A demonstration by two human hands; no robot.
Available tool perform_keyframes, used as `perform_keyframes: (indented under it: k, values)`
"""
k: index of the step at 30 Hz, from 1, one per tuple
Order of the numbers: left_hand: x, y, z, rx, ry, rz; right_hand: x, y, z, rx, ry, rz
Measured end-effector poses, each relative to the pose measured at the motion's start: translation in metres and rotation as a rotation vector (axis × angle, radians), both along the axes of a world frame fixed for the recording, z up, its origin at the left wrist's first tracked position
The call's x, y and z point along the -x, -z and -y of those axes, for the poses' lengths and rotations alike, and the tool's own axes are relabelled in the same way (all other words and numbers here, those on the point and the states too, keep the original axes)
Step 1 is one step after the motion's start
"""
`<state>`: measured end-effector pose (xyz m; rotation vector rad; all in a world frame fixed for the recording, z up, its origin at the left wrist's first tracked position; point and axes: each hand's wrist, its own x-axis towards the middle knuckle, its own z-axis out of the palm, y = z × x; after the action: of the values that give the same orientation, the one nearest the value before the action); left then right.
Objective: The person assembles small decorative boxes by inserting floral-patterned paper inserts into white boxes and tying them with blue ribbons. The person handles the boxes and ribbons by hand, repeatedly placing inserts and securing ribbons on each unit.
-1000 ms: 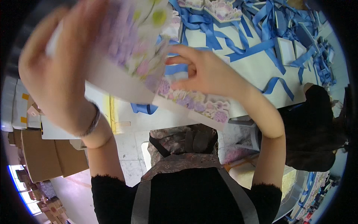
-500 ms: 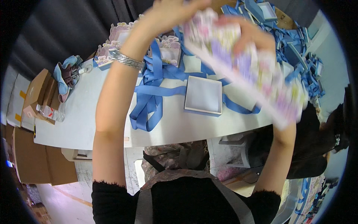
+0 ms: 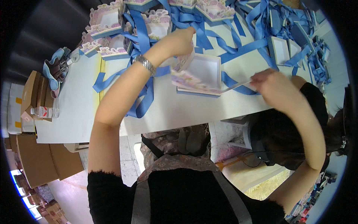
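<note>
A shallow blue box point(image 3: 203, 70) with a white inside lies on the table in front of me. Along its left and near sides stands a bent floral paper strip point(image 3: 191, 83), pink and purple with a cut-out edge. My left hand point(image 3: 182, 42) is closed at the strip's upper left end, above the box's far left corner; its fingertips are partly hidden. To the right of the box, my right hand point(image 3: 269, 86) pinches a thin pale strip point(image 3: 236, 86) that runs from the box's near right corner. Whether this is the floral strip's end seen edge-on, I cannot tell. Blue ribbon point(image 3: 143, 101) trails on both sides.
Flower-trimmed boxes point(image 3: 106, 20) stand at the far left and back. Many blue ribbons and boxes point(image 3: 279, 50) pile up at the far right. A co-worker's dark sleeve point(image 3: 312, 95) is close on my right. A plastic bottle point(image 3: 45, 112) and cardboard boxes point(image 3: 31, 93) stand left.
The floral strip has come down from the air to the box and is now bent along it. My right hand has moved down to the right of the box. My view has shifted.
</note>
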<state>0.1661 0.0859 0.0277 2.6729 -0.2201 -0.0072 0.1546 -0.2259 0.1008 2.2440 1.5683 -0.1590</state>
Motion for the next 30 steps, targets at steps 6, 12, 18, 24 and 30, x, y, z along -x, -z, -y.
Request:
perform_keyframes:
  k: [6,12,18,24,30]
  values:
    - [0.024,0.021,0.018,-0.126,-0.104,-0.042,-0.046,0.001,-0.023,-0.324,0.054,0.456]
    - [0.054,0.04,0.02,-0.464,-0.271,0.002,-0.059,0.1,-0.077,-0.682,0.302,0.05]
    - [0.094,0.025,0.047,-0.047,0.116,0.14,-0.049,0.1,-0.124,-0.627,0.629,-0.439]
    - [0.099,0.028,0.039,-0.041,0.273,-0.447,-0.022,0.075,-0.143,-0.819,0.732,-0.767]
    - [0.116,0.028,0.036,-0.084,0.362,-0.355,-0.011,0.078,-0.127,-0.358,0.809,-0.882]
